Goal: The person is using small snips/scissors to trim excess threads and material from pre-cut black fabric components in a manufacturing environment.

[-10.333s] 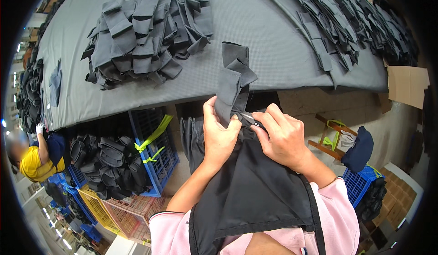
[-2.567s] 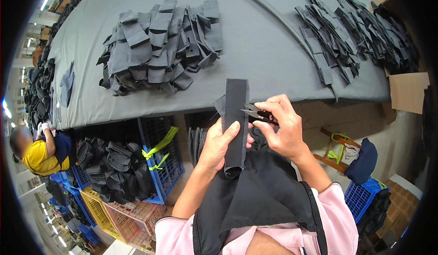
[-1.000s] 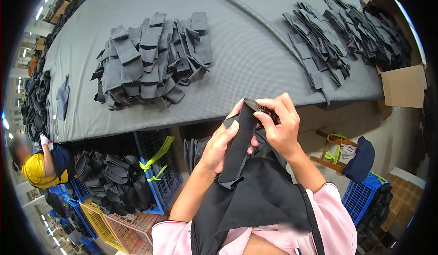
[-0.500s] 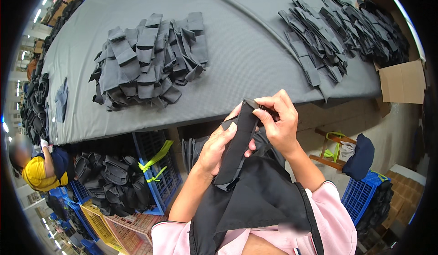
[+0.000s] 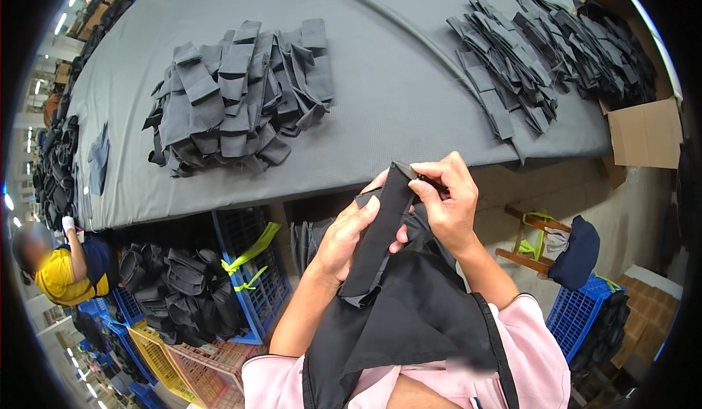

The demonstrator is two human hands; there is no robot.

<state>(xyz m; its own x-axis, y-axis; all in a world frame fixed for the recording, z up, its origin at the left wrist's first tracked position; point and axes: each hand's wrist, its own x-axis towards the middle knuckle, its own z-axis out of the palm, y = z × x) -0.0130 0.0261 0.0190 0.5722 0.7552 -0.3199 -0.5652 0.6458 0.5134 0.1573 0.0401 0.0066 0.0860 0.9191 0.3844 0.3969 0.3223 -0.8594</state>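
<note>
A long strip of dark grey fabric (image 5: 380, 226) is held slanting in front of my apron. My left hand (image 5: 347, 237) is wrapped round its middle, thumb on top and fingertips showing beyond the far edge. At the upper end my right hand (image 5: 450, 197) pinches the corner between thumb and forefinger. Something small and dark sits under the right fingers; I cannot make out what it is. A heap of folded grey fabric pieces (image 5: 234, 102) lies ahead on the cloth-covered table (image 5: 380, 102).
More fabric strips (image 5: 504, 65) lie at the table's right, beside a cardboard box (image 5: 643, 135). A wooden stool (image 5: 523, 259) stands to the right near a blue crate (image 5: 574, 317). At left, crates hold black pouches (image 5: 186, 277); a co-worker in yellow (image 5: 62, 274) stands farther off.
The strip and both my hands have barely shifted; the strip's upper end sits slightly lower and its pinched corner looks more folded. At far left the co-worker's gloved hand has moved up a little.
</note>
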